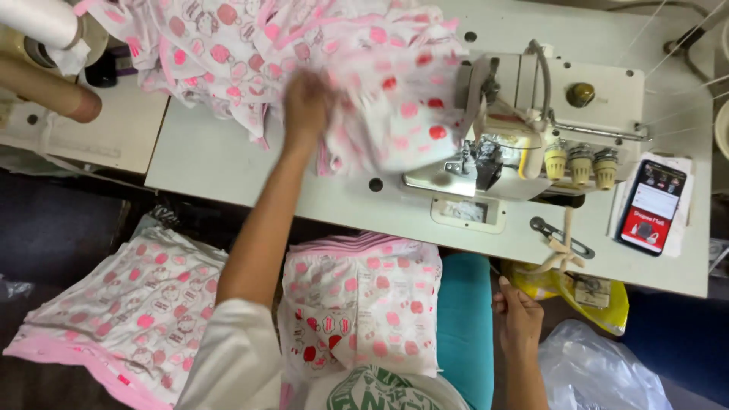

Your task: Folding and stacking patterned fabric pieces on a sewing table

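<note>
Bright, even light; the left hand point(306, 102) seems motion-blurred, edges slightly bowed.

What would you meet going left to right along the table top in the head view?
Cardboard tube → left hand on printed pink fabric → sewing machine → thread cones → phone.

One arm out, one arm low

The left hand point(306, 106) reaches far forward, arm straight, fingers closed in a grip — the right hand point(518, 315) sits low, near the body, fingers loosely curled.

A phone point(651, 206) with a lit red-and-white screen lies at the table's right edge.
</note>
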